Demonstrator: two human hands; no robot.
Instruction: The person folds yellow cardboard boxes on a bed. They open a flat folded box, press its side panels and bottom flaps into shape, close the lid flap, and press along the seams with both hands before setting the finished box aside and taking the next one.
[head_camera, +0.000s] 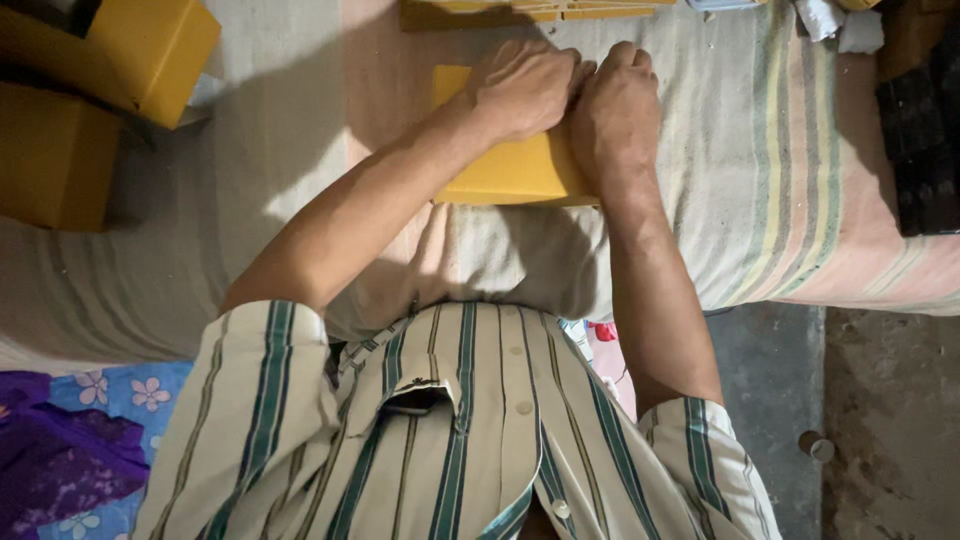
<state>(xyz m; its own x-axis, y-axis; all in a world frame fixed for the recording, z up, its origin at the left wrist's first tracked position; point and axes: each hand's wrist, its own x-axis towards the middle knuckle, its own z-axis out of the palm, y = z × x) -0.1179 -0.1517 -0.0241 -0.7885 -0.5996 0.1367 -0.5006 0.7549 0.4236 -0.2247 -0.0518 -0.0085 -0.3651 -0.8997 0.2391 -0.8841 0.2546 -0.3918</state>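
Both hands, left (525, 88) & right (615, 115), fingers curled, press a flat yellow cardboard sheet (505, 170) onto striped cloth (800, 180); folding appears underway, next needs a firm crease.

Left hand (525, 88), right hand (615, 115) side by side, palms down

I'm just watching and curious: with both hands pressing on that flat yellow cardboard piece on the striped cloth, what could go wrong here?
The left hand and right hand press close together on the yellow cardboard piece. The striped cloth beneath looks soft, so the fold could perhaps come out crooked or dent. Fingers so close might get pinched. The cardboard could also slide on the cloth under uneven pressure.
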